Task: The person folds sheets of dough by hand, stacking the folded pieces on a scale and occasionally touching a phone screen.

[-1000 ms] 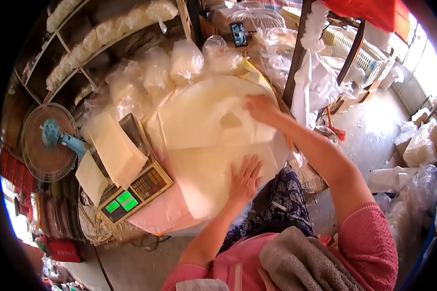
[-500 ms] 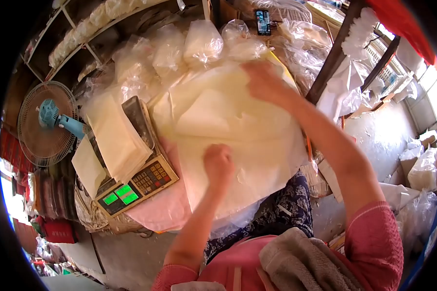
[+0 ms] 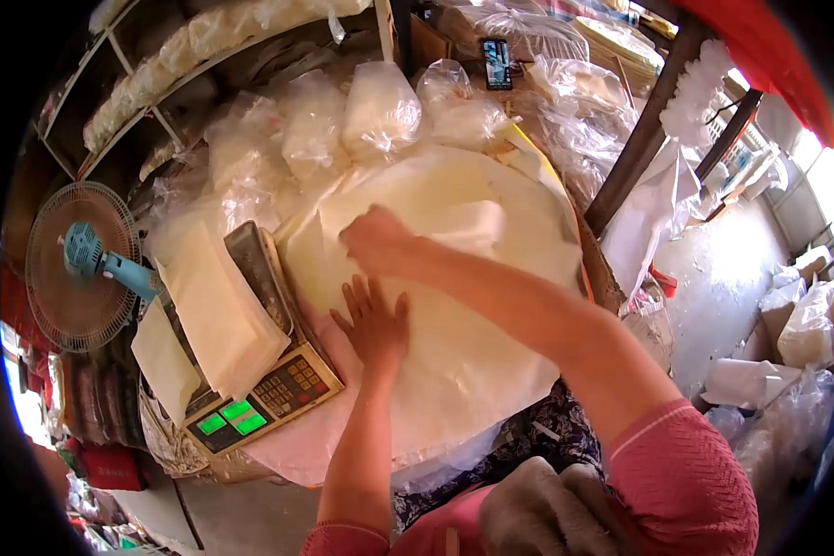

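A large pale yellowish sheet, thin like film or paper, lies spread over the round work surface. My left hand rests palm down on its left part, fingers spread. Just beyond it, my right hand is closed low over the sheet; I cannot tell what is in its fingers. My right forearm crosses the sheet from the right. Behind that arm, a raised, curled flap of sheet stands up. Left of my hands is a digital scale with lit green displays, bearing a stack of cream sheets.
Filled clear plastic bags line the far side, and a phone stands behind them. A blue fan is at the left. A dark post rises at the right, with white packages beyond on the floor.
My right hand has swept left and nearer from the sheet's far right edge. My left hand has gone from a fist to spread fingers, slightly left. The flap has shifted right.
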A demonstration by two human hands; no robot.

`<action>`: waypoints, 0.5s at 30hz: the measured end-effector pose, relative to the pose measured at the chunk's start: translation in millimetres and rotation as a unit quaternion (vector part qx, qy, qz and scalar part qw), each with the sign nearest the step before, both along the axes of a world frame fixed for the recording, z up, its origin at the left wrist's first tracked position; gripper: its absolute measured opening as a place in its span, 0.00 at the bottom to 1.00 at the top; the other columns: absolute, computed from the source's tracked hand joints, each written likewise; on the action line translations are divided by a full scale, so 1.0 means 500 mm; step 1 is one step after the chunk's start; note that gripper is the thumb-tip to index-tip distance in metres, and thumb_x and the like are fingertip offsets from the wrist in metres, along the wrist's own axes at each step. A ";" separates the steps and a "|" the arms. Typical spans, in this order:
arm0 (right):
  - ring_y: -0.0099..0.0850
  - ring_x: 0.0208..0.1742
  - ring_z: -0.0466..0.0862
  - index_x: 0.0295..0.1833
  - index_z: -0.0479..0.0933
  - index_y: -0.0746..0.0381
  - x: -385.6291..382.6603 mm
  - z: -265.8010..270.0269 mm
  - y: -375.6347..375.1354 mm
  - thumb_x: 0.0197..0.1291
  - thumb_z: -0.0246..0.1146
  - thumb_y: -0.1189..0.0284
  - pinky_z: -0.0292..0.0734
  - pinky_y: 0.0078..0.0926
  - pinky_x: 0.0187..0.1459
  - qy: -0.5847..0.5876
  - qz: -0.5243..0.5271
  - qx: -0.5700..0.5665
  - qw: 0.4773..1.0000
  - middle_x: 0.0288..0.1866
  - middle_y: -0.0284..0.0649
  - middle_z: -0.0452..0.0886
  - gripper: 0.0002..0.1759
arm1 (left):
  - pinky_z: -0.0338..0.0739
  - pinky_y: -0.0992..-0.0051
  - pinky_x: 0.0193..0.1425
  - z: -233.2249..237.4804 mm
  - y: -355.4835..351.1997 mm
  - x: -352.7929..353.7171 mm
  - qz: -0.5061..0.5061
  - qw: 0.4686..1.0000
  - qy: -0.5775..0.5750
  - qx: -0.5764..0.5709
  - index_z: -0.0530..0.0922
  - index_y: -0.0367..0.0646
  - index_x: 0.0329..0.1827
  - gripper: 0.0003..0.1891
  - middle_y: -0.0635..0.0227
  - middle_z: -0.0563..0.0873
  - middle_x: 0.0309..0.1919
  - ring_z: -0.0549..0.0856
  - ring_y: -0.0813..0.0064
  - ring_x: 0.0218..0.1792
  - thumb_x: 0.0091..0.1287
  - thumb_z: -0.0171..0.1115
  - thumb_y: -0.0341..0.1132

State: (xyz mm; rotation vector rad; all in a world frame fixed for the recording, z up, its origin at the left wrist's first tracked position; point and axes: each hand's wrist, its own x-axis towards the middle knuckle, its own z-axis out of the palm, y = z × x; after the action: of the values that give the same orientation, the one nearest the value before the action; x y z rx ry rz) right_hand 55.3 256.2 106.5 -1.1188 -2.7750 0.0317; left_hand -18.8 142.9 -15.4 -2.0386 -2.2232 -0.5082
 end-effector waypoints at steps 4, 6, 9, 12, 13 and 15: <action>0.40 0.38 0.82 0.37 0.79 0.62 0.166 0.079 0.035 0.55 0.64 0.62 0.75 0.40 0.42 0.250 -0.147 -0.021 0.957 0.35 0.47 0.82 0.13 | 0.42 0.41 0.72 -0.009 0.001 -0.004 0.005 1.000 -0.011 0.004 0.60 0.38 0.71 0.34 0.56 0.58 0.73 0.52 0.57 0.75 0.71 0.41 0.56; 0.34 0.31 0.80 0.40 0.81 0.62 0.264 0.146 0.001 0.58 0.64 0.59 0.74 0.35 0.37 0.338 -0.204 0.022 0.919 0.31 0.45 0.82 0.16 | 0.41 0.41 0.72 -0.011 0.000 -0.007 0.010 1.000 -0.007 0.001 0.58 0.39 0.72 0.34 0.57 0.58 0.73 0.53 0.57 0.74 0.72 0.40 0.56; 0.43 0.37 0.82 0.42 0.81 0.61 0.355 0.188 -0.054 0.57 0.63 0.57 0.75 0.37 0.42 0.380 -0.274 0.027 0.883 0.34 0.48 0.82 0.18 | 0.41 0.42 0.72 -0.024 0.002 -0.009 0.013 1.000 0.009 0.000 0.57 0.40 0.72 0.33 0.59 0.58 0.73 0.53 0.58 0.74 0.72 0.39 0.56; 0.30 0.33 0.81 0.40 0.82 0.60 0.412 0.225 -0.121 0.56 0.65 0.57 0.74 0.29 0.40 0.404 -0.274 0.100 0.867 0.30 0.43 0.82 0.16 | 0.40 0.43 0.73 -0.021 0.002 -0.006 0.020 1.000 0.015 -0.011 0.56 0.40 0.73 0.34 0.61 0.57 0.74 0.52 0.60 0.75 0.73 0.37 0.56; 0.27 0.33 0.80 0.40 0.82 0.60 0.430 0.238 -0.136 0.57 0.66 0.59 0.74 0.26 0.40 0.411 -0.286 0.112 0.858 0.30 0.41 0.82 0.15 | 0.40 0.44 0.73 -0.019 0.001 -0.006 0.023 0.999 0.015 -0.017 0.56 0.41 0.73 0.34 0.62 0.56 0.74 0.52 0.60 0.75 0.73 0.36 0.56; 0.22 0.34 0.78 0.40 0.82 0.62 0.474 0.265 -0.156 0.58 0.66 0.62 0.73 0.23 0.40 0.451 -0.265 0.122 0.844 0.31 0.37 0.83 0.14 | 0.40 0.44 0.73 -0.029 0.006 -0.008 0.024 1.000 0.016 -0.007 0.57 0.40 0.73 0.35 0.61 0.57 0.74 0.53 0.60 0.75 0.73 0.35 0.57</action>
State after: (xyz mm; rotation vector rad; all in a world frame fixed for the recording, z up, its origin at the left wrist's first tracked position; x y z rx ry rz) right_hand 292.1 178.3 238.9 -1.3044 -1.5507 0.1054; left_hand -22.8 145.8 -30.1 -1.9807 -2.2585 -0.4538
